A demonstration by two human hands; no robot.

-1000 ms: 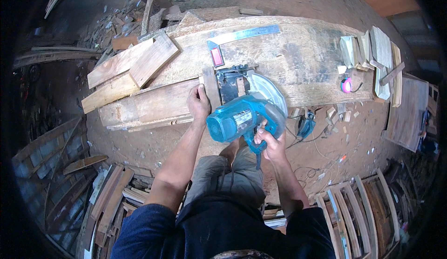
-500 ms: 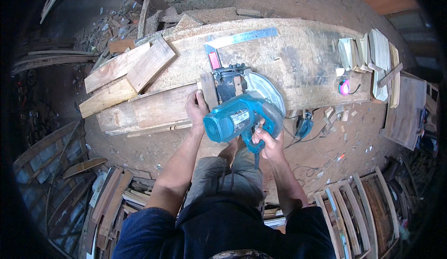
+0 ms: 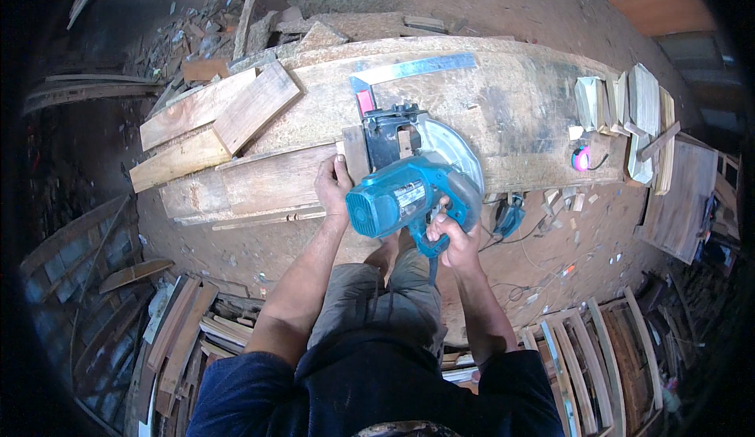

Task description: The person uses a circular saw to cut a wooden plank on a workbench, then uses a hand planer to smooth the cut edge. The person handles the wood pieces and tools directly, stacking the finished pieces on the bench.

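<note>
A teal circular saw (image 3: 409,193) with a silver blade guard rests over the workbench, its dark base plate on a short piece of wood (image 3: 355,151). My right hand (image 3: 454,239) is wrapped round the saw's rear handle; whether a finger presses the trigger cannot be made out. To the left of the motor, my left hand (image 3: 334,185) grips the near end of the short wood piece, thumb on top and fingers curled. The saw hides most of that piece and the blade. A metal try square (image 3: 417,67) with a pink part lies just beyond the saw.
Several loose boards (image 3: 255,107) lie at the bench's left end. On the right are a stack of cut wood pieces (image 3: 645,107) and a pink tape measure (image 3: 581,158). Another teal power tool (image 3: 511,215) sits beyond the bench's near edge, among cords and offcuts.
The whole view has shifted slightly. Both hands keep their grip, and the saw stays in nearly the same place on the wood.
</note>
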